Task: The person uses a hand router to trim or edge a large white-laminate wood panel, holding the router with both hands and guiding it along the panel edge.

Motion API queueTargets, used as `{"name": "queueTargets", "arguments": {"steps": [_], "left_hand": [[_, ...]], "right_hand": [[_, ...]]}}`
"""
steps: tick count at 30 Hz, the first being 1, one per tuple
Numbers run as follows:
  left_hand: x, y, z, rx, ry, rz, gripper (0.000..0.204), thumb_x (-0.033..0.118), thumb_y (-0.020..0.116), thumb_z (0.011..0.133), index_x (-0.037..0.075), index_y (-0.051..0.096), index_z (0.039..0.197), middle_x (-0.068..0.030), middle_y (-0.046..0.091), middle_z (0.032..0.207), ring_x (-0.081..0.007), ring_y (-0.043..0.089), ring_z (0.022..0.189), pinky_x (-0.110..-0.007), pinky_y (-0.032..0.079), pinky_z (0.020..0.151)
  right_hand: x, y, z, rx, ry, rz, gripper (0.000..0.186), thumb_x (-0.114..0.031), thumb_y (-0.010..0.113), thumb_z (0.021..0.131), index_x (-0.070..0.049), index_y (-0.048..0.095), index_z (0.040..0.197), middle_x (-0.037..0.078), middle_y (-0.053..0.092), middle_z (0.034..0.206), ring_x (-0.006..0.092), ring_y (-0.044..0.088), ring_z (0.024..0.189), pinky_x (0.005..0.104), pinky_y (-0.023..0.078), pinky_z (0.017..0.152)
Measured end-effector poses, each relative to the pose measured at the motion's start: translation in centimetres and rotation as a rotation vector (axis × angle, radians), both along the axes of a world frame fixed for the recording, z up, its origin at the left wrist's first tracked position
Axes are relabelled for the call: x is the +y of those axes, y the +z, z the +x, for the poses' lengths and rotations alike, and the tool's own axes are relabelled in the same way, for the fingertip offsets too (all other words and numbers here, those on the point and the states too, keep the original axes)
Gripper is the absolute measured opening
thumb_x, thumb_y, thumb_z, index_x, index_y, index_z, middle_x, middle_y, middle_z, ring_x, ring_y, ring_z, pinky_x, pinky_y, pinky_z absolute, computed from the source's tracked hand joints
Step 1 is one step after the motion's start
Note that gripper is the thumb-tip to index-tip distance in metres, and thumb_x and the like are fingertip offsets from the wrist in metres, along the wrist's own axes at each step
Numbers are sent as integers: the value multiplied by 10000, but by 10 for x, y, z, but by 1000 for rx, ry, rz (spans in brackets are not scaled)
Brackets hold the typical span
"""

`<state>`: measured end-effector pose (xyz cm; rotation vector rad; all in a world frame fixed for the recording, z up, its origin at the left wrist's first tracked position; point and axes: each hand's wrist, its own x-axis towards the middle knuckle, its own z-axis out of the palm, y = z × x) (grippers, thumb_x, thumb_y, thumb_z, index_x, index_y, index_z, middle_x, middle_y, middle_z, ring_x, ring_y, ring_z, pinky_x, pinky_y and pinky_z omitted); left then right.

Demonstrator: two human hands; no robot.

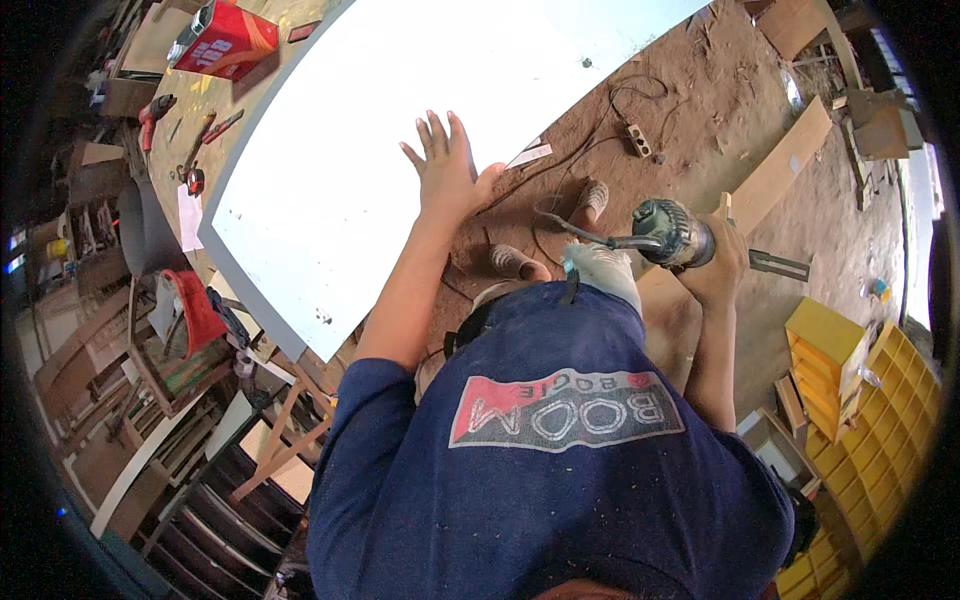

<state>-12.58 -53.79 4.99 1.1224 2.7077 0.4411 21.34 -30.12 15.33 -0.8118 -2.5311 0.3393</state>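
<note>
White board (370, 120) under flat, spread left hand (448, 172), right hand (722, 262) grasping power tool (668, 232)

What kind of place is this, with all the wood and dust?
It looks like a woodworking shop. A big white board lies on a workbench, the floor is covered in sawdust, the right hand holds a corded power tool, and the left hand rests flat on the board.
</note>
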Motion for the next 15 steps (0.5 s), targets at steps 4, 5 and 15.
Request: {"name": "queueTargets", "arguments": {"steps": [4,5,15], "left_hand": [[-48,-8,0,-13,-22,-43,1169,618,712,908,-87,161,1660,-432,79,1696,-573,6,1606,-781,-52,1203],[-49,-8,0,-15,-26,-43,1169,618,712,908,-87,161,1660,-432,79,1696,-573,6,1606,-781,-52,1203],[36,-4,-12,8,12,18,1206,646,697,892,-79,129,1670,-415,71,1707,-546,-16,1617,-751,-77,1220]], "right_hand": [[-2,7,-3,-38,-15,18,556,-234,930,569,-112,728,1073,127,751,984,375,716,919,458,555,840],[-1,7,-1,-37,-13,10,549,-232,925,574,-116,727,1072,128,750,982,376,714,916,456,552,834],[4,3,11,-14,-25,-38,557,-252,927,574,-115,724,1074,123,747,982,375,710,905,462,543,830]]}}
